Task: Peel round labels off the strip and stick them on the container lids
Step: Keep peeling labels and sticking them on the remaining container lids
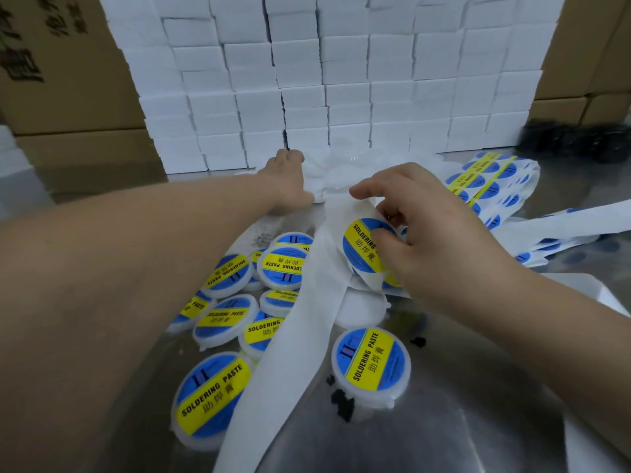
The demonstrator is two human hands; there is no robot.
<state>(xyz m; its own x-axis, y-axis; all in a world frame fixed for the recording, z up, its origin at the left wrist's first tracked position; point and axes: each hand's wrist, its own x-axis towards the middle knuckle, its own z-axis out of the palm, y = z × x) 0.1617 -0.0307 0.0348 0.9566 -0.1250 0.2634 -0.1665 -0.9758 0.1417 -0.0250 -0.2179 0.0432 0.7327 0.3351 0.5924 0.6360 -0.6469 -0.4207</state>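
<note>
1. Blue-and-yellow labelled round plastic containers (222, 322) are clustered on the shiny metal table (461, 431), left of a white paper backing strip (300, 336).
2. A single such container (371, 361) is set apart, right of the strip.
3. Stacked white cardboard boxes (341, 80) are ranged behind; printed label sheets (485, 186) are piled at the right.

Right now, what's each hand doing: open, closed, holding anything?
Left hand: reaching into the white containers; grip cannot be told.
Right hand: closed, pinching a round label.

White boxes (341, 80) stacked — cardboard cartons (68, 63) beside.
</note>
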